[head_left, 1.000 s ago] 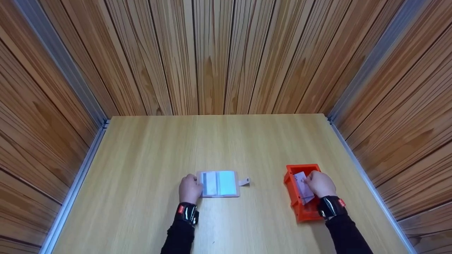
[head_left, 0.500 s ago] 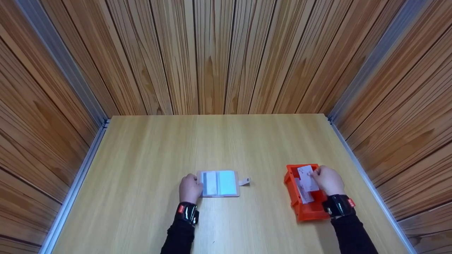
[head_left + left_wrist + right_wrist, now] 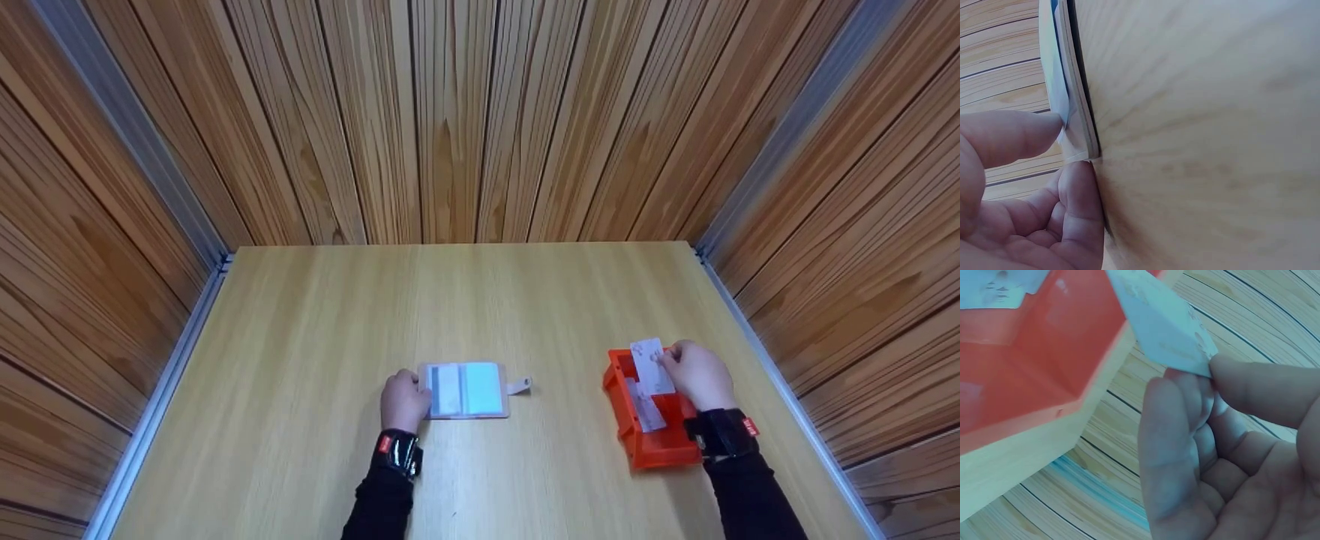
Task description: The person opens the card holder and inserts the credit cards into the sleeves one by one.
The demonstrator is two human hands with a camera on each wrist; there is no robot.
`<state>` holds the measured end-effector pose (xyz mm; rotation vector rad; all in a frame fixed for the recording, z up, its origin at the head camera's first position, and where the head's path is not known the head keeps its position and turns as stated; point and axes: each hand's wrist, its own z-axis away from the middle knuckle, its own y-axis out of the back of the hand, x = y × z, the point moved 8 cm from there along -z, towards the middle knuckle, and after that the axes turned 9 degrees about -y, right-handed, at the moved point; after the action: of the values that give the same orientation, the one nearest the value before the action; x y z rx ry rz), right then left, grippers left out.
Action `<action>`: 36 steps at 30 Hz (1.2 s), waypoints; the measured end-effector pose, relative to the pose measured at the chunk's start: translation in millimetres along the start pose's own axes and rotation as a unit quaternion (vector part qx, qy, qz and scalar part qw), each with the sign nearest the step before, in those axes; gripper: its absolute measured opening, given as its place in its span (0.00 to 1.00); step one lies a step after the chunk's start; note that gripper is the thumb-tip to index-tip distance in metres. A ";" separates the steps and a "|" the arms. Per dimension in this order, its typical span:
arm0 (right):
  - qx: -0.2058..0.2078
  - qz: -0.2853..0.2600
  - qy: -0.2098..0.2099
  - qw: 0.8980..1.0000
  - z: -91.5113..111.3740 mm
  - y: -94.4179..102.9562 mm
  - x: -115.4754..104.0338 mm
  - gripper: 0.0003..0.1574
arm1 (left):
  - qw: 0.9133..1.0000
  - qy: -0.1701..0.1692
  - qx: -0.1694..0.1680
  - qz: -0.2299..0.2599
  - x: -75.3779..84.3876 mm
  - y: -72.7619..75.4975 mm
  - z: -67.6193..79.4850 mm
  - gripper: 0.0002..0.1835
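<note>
An open card holder [image 3: 480, 390] with clear sleeves lies flat on the table, its snap strap [image 3: 519, 386] pointing right. My left hand [image 3: 405, 403] holds its left edge; in the left wrist view the thumb [image 3: 1022, 135] presses the inner side and the curled fingers sit at the edge. My right hand [image 3: 701, 377] pinches a pale card [image 3: 651, 367] by its right side, above the far end of an orange bin [image 3: 664, 457]. In the right wrist view this card [image 3: 1162, 326] is tilted between thumb and fingertips. Another pale card [image 3: 645, 409] lies inside the bin.
The wooden table [image 3: 480, 300] is bounded by a plank wall [image 3: 450, 135] at the back and by side walls with metal rails [image 3: 772, 375]. Bare tabletop lies between the card holder and the bin.
My right hand has lifted a card from the bin and moved it up and slightly away, uncovering the card below. My left hand and the card holder have stayed still.
</note>
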<state>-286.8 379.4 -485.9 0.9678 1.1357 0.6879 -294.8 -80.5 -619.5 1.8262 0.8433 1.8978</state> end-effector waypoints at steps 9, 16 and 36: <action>0.000 -0.022 0.005 1.000 0.2 5.3 -21.5 0.14 | 1.000 0.025 -0.009 0.005 -1.5 -1.4 0.2 0.13; 0.010 -0.026 0.038 0.999 1.1 1.9 -45.9 0.14 | 0.999 0.033 -0.015 0.012 -3.1 -3.1 -0.7 0.13; 0.028 -0.060 0.107 0.992 2.4 -22.6 -103.3 0.09 | 0.999 0.035 -0.020 0.000 -3.6 -3.2 -1.1 0.16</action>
<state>-315.9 280.5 -462.0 0.8802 1.3967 0.6764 -296.0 -80.5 -624.3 1.7443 0.8221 1.9745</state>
